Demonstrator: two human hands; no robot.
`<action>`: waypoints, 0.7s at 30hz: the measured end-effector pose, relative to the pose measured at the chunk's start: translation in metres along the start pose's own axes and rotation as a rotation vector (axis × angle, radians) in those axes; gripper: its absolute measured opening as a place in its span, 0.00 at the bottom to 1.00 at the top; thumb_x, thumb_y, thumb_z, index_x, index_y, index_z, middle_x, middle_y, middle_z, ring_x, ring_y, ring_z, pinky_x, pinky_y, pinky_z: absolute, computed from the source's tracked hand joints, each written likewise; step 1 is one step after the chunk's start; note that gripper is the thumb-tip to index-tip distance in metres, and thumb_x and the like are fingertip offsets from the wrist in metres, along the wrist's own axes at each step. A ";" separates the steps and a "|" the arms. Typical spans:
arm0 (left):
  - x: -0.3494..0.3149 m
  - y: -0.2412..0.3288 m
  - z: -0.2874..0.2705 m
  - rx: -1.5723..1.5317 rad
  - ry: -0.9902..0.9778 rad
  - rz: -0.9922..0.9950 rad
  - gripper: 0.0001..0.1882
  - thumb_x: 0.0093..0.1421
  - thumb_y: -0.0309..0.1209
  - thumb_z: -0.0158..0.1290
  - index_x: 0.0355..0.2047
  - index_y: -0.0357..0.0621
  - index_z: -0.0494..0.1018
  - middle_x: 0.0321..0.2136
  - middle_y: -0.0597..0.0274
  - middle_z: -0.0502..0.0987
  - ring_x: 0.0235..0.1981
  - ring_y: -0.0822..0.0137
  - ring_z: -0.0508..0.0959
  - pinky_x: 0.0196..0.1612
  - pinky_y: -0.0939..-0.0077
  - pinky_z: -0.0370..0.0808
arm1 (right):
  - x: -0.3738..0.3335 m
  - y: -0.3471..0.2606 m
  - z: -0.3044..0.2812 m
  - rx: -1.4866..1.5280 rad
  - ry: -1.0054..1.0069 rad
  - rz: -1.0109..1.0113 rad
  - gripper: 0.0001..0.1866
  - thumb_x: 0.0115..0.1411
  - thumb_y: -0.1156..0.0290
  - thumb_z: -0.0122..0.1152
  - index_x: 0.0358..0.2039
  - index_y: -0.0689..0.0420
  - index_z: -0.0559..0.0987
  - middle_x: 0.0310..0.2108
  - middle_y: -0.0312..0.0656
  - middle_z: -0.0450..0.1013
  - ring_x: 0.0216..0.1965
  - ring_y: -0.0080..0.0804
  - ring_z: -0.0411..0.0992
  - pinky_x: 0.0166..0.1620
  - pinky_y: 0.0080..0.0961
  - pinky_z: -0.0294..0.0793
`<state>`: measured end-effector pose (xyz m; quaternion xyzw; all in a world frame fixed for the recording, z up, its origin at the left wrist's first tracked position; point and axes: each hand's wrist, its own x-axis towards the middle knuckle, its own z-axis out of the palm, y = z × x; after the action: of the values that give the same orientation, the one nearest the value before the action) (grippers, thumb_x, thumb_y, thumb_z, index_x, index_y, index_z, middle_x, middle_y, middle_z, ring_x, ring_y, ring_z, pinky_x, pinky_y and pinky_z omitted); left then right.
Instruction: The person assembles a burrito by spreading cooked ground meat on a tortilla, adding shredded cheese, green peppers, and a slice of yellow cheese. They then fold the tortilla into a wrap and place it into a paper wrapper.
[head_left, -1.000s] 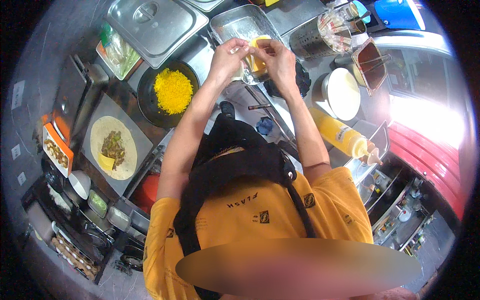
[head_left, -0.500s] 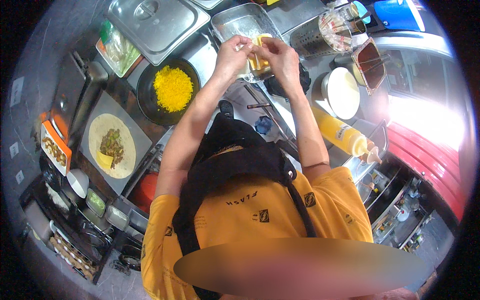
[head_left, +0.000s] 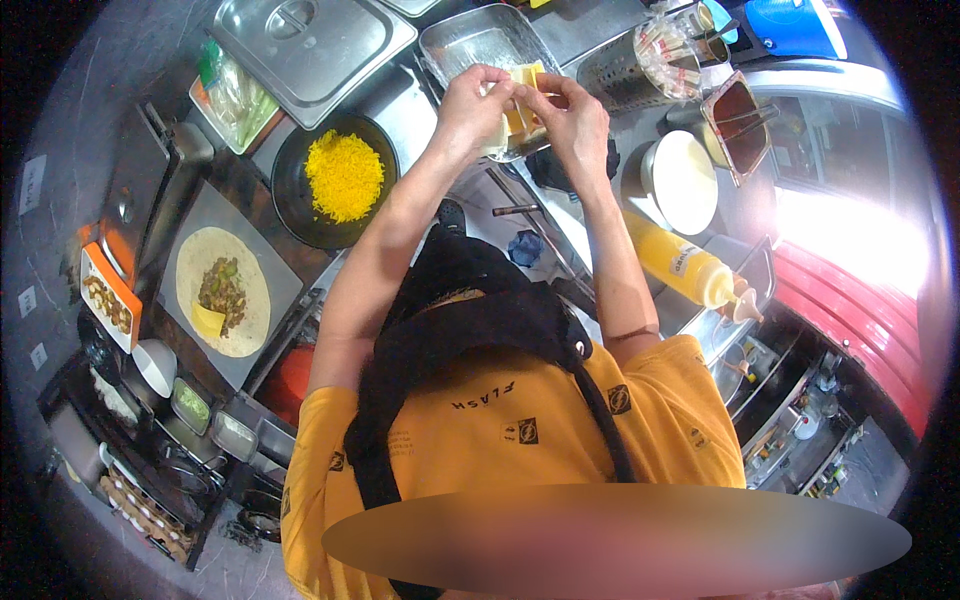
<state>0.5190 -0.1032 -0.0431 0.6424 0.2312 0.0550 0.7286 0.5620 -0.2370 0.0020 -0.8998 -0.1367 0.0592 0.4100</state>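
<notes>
Over a metal pan (head_left: 478, 38) at the top middle, my left hand (head_left: 472, 108) and my right hand (head_left: 577, 122) meet fingertip to fingertip. Both pinch yellow cheese slices (head_left: 517, 121), with a pale sheet showing by the left palm. My fingers partly cover the slices, so how they separate is hard to see. Off to the left, a round tortilla (head_left: 249, 264) lies on a grey sheet (head_left: 215, 201), topped with a chopped brown and green filling (head_left: 224, 285) and one cheese slice (head_left: 208, 320).
A black pan of yellow rice (head_left: 345, 178) stands left of my forearm. Behind it is a lidded steel container (head_left: 312, 45). On the right are a perforated cylinder (head_left: 610, 75), a white bowl (head_left: 684, 182), a sauce container (head_left: 738, 122) and a yellow squeeze bottle (head_left: 690, 268).
Both hands remain at the pan, still pinching the cheese. The fingers have shifted slightly, and the right hand has moved a little to the right. More of the slices shows between them.
</notes>
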 end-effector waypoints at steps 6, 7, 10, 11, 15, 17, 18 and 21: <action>-0.011 0.009 0.015 0.098 0.009 0.112 0.12 0.60 0.34 0.52 0.37 0.36 0.73 0.31 0.48 0.79 0.34 0.59 0.80 0.39 0.69 0.75 | -0.006 0.011 -0.013 0.028 0.074 0.092 0.16 0.59 0.63 0.61 0.41 0.63 0.80 0.28 0.41 0.78 0.26 0.22 0.74 0.32 0.19 0.73; -0.010 0.002 0.020 0.193 0.054 0.240 0.13 0.59 0.35 0.53 0.36 0.36 0.73 0.32 0.47 0.79 0.35 0.53 0.80 0.39 0.66 0.75 | -0.008 0.013 -0.015 0.040 0.104 0.086 0.16 0.59 0.63 0.61 0.40 0.64 0.80 0.27 0.40 0.78 0.26 0.21 0.73 0.32 0.19 0.72; -0.042 0.035 0.045 0.228 0.063 0.344 0.11 0.61 0.34 0.53 0.36 0.37 0.72 0.32 0.48 0.79 0.35 0.51 0.80 0.38 0.64 0.76 | -0.024 0.004 -0.031 0.127 0.167 0.158 0.15 0.59 0.64 0.58 0.39 0.63 0.79 0.31 0.49 0.79 0.32 0.33 0.77 0.39 0.27 0.73; -0.053 0.039 0.055 0.206 0.043 0.358 0.11 0.62 0.34 0.52 0.37 0.37 0.72 0.33 0.50 0.79 0.36 0.56 0.80 0.39 0.66 0.75 | -0.030 0.003 -0.037 0.180 0.193 0.161 0.15 0.60 0.65 0.58 0.40 0.63 0.79 0.31 0.47 0.78 0.32 0.29 0.76 0.38 0.26 0.73; -0.078 0.043 0.077 0.068 -0.041 0.407 0.13 0.62 0.30 0.54 0.43 0.36 0.71 0.37 0.53 0.78 0.40 0.62 0.79 0.42 0.71 0.76 | -0.049 0.007 -0.055 0.469 0.217 0.205 0.14 0.63 0.70 0.55 0.46 0.66 0.76 0.34 0.41 0.77 0.34 0.20 0.72 0.39 0.19 0.72; -0.080 0.041 0.080 0.020 -0.027 0.460 0.15 0.60 0.31 0.56 0.43 0.35 0.71 0.37 0.51 0.78 0.39 0.59 0.79 0.41 0.69 0.76 | -0.054 0.007 -0.059 0.597 0.219 0.210 0.14 0.64 0.71 0.55 0.47 0.66 0.75 0.36 0.40 0.77 0.35 0.20 0.72 0.40 0.18 0.71; -0.080 0.039 0.079 0.034 -0.011 0.499 0.17 0.58 0.33 0.58 0.43 0.34 0.70 0.36 0.48 0.78 0.37 0.55 0.80 0.39 0.67 0.77 | -0.056 0.007 -0.060 0.620 0.205 0.204 0.14 0.64 0.71 0.55 0.47 0.66 0.75 0.37 0.39 0.76 0.36 0.20 0.72 0.40 0.18 0.71; -0.081 0.050 0.067 0.195 0.037 0.615 0.18 0.57 0.34 0.60 0.41 0.32 0.71 0.34 0.47 0.78 0.35 0.52 0.80 0.38 0.65 0.77 | -0.061 0.004 -0.053 0.685 0.169 0.170 0.14 0.63 0.73 0.56 0.47 0.66 0.75 0.38 0.38 0.76 0.38 0.19 0.72 0.44 0.17 0.70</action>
<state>0.4856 -0.1866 0.0308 0.7478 0.0438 0.2616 0.6087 0.5163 -0.2956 0.0331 -0.7200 0.0009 0.0607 0.6913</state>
